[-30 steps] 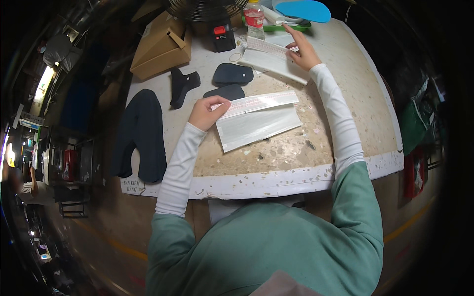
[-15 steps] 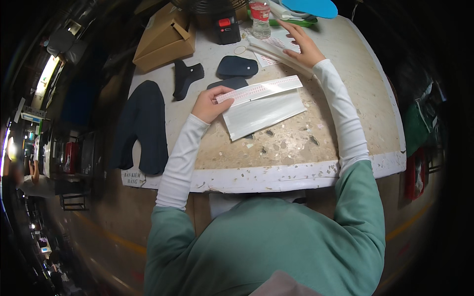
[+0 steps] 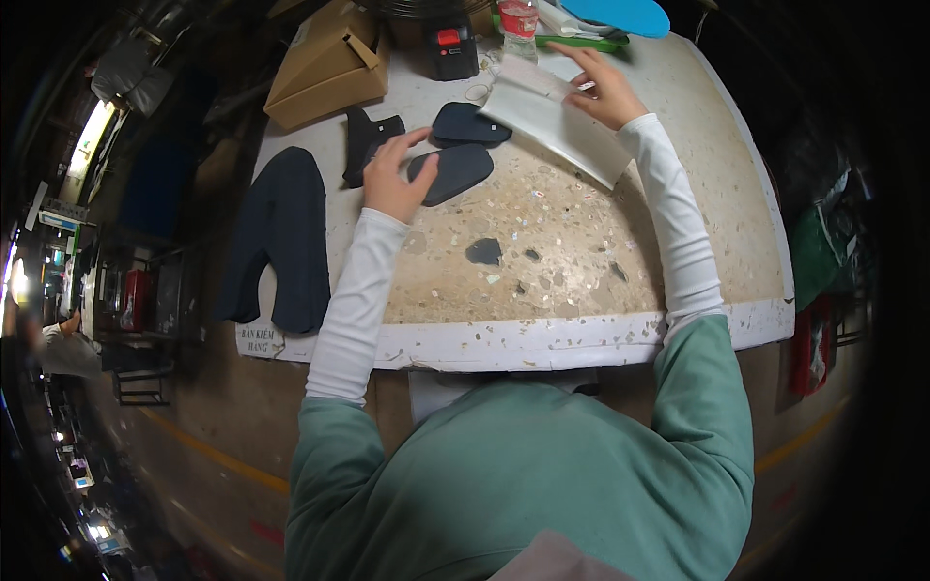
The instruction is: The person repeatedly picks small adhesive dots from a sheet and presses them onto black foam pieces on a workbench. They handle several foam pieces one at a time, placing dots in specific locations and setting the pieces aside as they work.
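Head view, from where I stand: the person's left hand is spread and holds nothing, its thumb just over or beside the lower dark pad; I can't tell whether they touch. The right hand is at the upper edge of a white sheet, index finger stretched out, and whether it pinches the sheet or only rests there I can't say. That sheet lies slantwise across the far right part of the table. I'd judge the work only partway along: the lower pad, the upper dark pad, a branched dark piece and a large arched dark piece all lie loose, so nothing looks finished. Hard to make out: whether the sheet is single, doubled or stacked, since its top is blurred, and what the small white bit at the right fingers is. The left hand covers some of the branched piece, and the bottle and blue flat piece are cut off above.
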Motion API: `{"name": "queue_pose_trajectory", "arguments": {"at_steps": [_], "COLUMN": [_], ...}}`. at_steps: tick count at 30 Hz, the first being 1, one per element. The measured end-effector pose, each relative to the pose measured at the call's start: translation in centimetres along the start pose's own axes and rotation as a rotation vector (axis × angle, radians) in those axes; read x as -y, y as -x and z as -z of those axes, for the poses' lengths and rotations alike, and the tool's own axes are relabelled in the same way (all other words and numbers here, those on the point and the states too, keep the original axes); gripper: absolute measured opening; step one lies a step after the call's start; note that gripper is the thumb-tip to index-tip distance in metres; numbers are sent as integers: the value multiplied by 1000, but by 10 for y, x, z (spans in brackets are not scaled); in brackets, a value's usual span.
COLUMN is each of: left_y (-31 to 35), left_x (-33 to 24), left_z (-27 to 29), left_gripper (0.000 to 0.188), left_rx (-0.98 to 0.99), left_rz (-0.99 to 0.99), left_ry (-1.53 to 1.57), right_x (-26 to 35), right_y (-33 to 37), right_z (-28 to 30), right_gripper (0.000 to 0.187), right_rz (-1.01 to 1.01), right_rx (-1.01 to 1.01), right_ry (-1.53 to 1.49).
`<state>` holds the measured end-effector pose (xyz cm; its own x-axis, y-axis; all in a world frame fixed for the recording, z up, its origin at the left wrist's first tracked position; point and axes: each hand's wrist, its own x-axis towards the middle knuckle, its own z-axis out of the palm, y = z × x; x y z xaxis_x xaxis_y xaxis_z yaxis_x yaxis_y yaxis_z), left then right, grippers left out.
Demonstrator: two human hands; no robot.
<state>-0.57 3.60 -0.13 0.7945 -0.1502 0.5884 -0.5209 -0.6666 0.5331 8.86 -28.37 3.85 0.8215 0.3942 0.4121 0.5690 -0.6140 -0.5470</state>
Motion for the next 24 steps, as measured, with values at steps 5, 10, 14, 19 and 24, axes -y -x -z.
{"name": "queue_pose_trajectory", "arguments": {"at_steps": [5,10,14,19,24], "left_y": [5,7,8,10,11], "left_x": [7,7,-4,-18,-13], "left_z": [-15,-12,-2,-10,-16], "left_gripper": [69,72,72,63,50], "left_rx": [241,344,410,305,327], "left_rz": [-6,15,7,-53,-10], "left_ry": [-164,-119,-191,-42,12], "right_x": [-25,4,52,75,78], "right_y": [-1,-4,10,25,32], "right_z": [-11,-28,-58,-87,-98], "right_gripper": [77,63,17,8,5], "right_rz": [-59,139,146,212,271], "right_rx": [-121,-287,122,158,108], "right_ry": [16,224,-305,-17,138]}}
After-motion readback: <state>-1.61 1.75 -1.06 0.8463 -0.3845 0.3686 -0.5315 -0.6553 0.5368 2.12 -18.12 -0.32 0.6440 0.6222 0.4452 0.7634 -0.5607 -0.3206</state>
